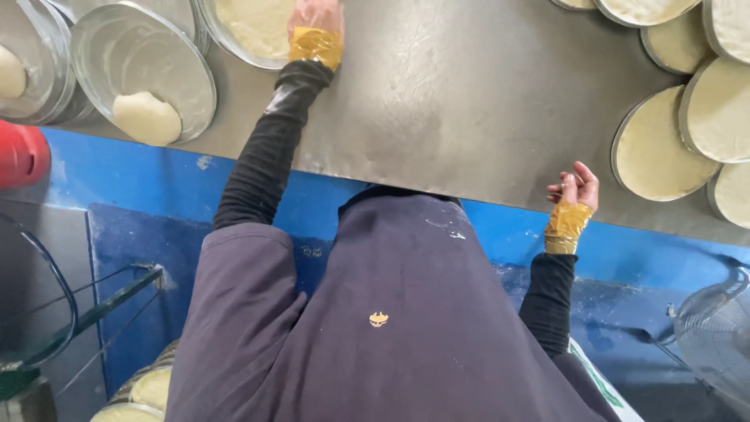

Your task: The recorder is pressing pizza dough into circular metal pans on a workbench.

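Head view, looking down over my dark apron.

My left hand: reached far across the steel desk, wrist wrapped in gold tape, resting on the rim of a round metal pan of flattened dough at the top edge. My fingers are cut off by the frame, so I cannot tell whether they grasp the pan or only lie on it.

My right hand: at the near edge of the desk, wrist taped likewise, fingers curled loosely inward and grasping nothing.

Left of the pan: a second pan tilted against a stack, with a dough ball lying at its lower edge.

Far right of the desk: a cluster of pans filled with flattened dough, overlapping one another, just beside my right hand.

Below the desk: blue front panel, more filled pans at lower left, a fan at lower right.
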